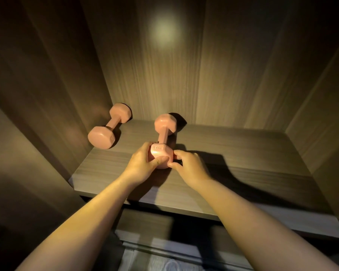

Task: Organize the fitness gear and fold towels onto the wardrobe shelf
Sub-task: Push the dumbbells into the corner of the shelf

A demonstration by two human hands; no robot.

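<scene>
You are looking down at a grey-brown wood-grain wardrobe shelf (243, 153), with dim light falling on its middle. Two pink hex-ended dumbbells are lying on it. The corner dumbbell (110, 127) is sitting at the back left, angled beside the side wall. The middle dumbbell (164, 132) is pointing toward the back panel, well apart from the first.

Two pink dumbbells (113, 125) (164, 124), two hands (142, 166) (190, 166), one wooden shelf (243, 153).

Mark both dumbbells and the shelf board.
corner dumbbell (114, 125): head view, on its handle, between the two heads.
middle dumbbell (163, 135): head view, on its handle, just beyond the near head.
shelf (243, 153): head view, on bare board right of the middle dumbbell.
</scene>
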